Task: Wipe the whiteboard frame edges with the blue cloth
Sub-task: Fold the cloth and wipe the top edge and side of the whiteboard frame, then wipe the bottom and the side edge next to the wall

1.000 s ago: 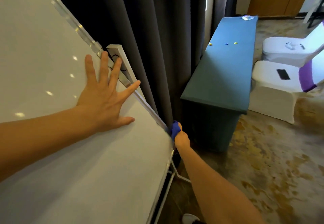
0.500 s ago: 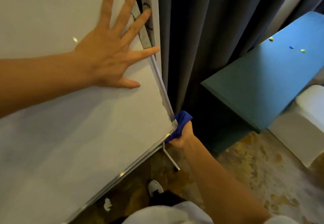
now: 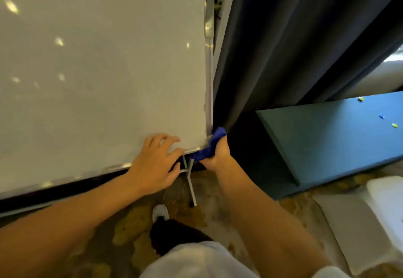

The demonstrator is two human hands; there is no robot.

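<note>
Blue cloth (image 3: pixel 209 148) is squeezed tight in my right hand (image 3: pixel 216 155) at the board (image 3: pixel 98 70) corner. My left hand (image 3: pixel 156 164), fingers loosely spread, steadies the edge beside it. Push hard and the board could tip or the cloth slip.

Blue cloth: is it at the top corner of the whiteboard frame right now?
No, the blue cloth is pressed by the right hand against the whiteboard frame at its bottom right corner.

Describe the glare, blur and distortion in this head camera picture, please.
Head view: bright glare spots dot the whiteboard; wide-angle bending curves the dark curtain; the blue cloth and both hands look slightly soft; the floor is dim.
</note>
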